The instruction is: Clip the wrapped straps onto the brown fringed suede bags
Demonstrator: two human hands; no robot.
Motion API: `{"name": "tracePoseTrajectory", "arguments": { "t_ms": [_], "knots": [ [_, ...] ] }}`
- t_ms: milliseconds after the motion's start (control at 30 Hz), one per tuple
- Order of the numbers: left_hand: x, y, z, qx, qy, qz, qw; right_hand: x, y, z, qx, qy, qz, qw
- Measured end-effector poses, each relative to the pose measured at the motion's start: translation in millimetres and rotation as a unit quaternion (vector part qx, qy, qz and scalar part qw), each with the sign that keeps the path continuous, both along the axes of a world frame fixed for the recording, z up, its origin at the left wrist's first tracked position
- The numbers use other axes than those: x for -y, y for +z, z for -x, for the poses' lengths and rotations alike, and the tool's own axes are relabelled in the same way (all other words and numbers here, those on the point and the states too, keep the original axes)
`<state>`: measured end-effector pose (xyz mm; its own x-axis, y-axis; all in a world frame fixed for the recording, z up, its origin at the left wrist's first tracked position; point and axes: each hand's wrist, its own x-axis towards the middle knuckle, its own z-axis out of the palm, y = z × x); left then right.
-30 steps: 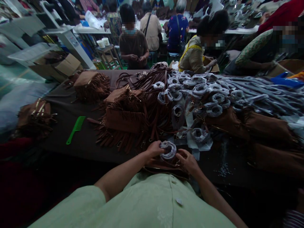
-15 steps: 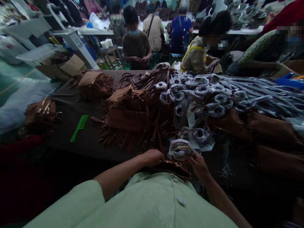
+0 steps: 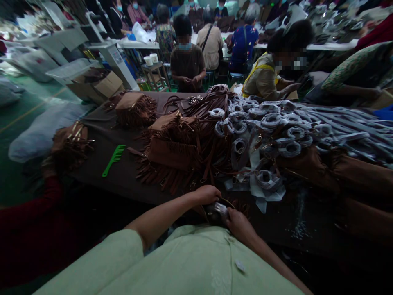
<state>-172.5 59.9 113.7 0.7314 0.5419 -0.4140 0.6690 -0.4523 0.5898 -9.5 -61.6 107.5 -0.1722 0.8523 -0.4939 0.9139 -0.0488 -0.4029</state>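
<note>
At the table's near edge, a brown fringed bag [image 3: 202, 212] is held with its mouth spread. My left hand [image 3: 209, 195] is closed on the bag's rim at its upper left. A wrapped strap coil [image 3: 220, 208] sits partly inside the opening, and my right hand [image 3: 238, 221] is closed on it from the right. The coil's lower part is hidden by the bag. Just beyond lie more brown fringed bags [image 3: 173, 152] and a pile of plastic-wrapped coils [image 3: 270, 119].
A green comb [image 3: 113, 160] lies left on the dark tablecloth [image 3: 101, 184]. More bags [image 3: 72, 141] are at the left corner, beside a person's red sleeve [image 3: 49, 200]. Grey straps [image 3: 344, 121] spread to the right. Several people sit beyond the table.
The wrapped coil has gone from above the bag down into its opening, with my right hand moving leftward along with it. The bag's mouth is wider open. The view has shifted slightly left.
</note>
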Motion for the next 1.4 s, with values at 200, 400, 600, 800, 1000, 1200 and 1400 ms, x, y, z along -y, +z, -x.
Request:
{"name": "tracePoseTrajectory", "arguments": {
  "t_ms": [200, 400, 600, 800, 1000, 1200, 1400],
  "knots": [
    [-8.3, 3.7, 51.5, 0.08, 0.05, 0.171, 0.981, -7.2, -4.3, 6.2, 0.086, 0.059, -0.012, 0.995],
    [5.6, 11.3, 108.6, 0.037, 0.007, 0.122, 0.992, -17.7, 6.2, 3.7, 0.113, 0.069, 0.01, 0.991],
    [22.3, 10.8, 103.6, 0.031, 0.047, -0.022, 0.998, -43.5, 42.7, 55.1, -0.008, 0.046, -0.116, 0.992],
    [40.2, 6.9, 110.6, 0.078, 0.189, -0.106, 0.973, -54.5, 15.7, 90.1, -0.16, -0.032, -0.084, 0.983],
    [65.5, 20.5, 110.1, 0.116, 0.239, -0.273, 0.925, -43.7, 12.7, 80.4, -0.196, -0.058, -0.133, 0.97],
    [58.2, 8.3, 80.7, -0.009, 0.001, -0.195, 0.981, -27.9, 27.0, 79.4, -0.131, 0.045, -0.144, 0.98],
    [43.5, 0.6, 104.2, -0.036, 0.029, -0.16, 0.986, -1.6, 32.6, 2.9, -0.053, -0.057, -0.195, 0.978]
  ]
}}
